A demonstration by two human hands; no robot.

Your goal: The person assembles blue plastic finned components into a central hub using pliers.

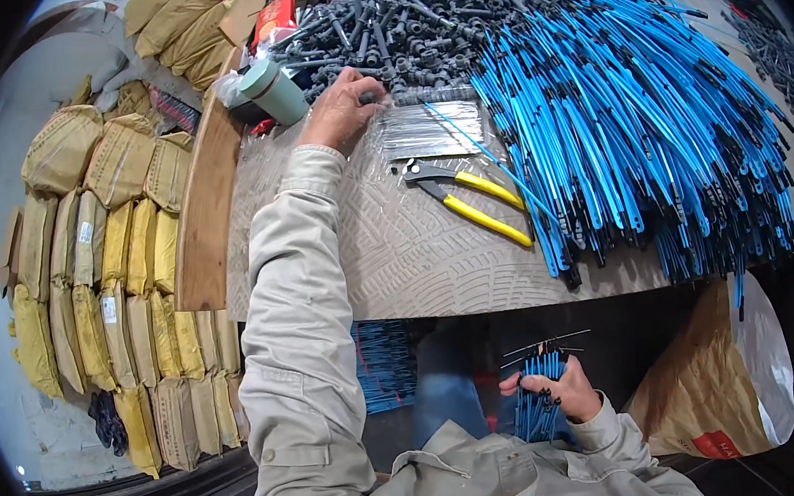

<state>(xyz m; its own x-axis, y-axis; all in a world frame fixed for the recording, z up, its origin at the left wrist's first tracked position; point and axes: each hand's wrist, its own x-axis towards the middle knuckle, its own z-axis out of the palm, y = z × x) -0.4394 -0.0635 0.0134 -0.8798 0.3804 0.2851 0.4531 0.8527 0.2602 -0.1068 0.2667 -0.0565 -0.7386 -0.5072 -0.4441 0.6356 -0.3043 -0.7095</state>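
Note:
My left hand (343, 110) reaches over the table, its fingers curled together beside a clear plastic bag of thin silvery strips (432, 132). What sits between those fingertips, if anything, is too small to tell. Low in front of my lap, my right hand (571, 392) is wrapped round a bundle of slim blue rods with black ends (538, 405). A few thin dark wires lie crosswise over the top of that bundle. Pliers with yellow handles (469, 198) rest on the table below the bag, jaws toward the left. One loose blue rod slants past them.
A big heap of blue rods (624, 121) covers the table's right side. Behind my left hand spreads a pile of dark plastic parts (395, 28), next to a pale green cup (272, 93). Wrapped packages (120, 246) stack at left; a brown paper sack (706, 381) stands lower right.

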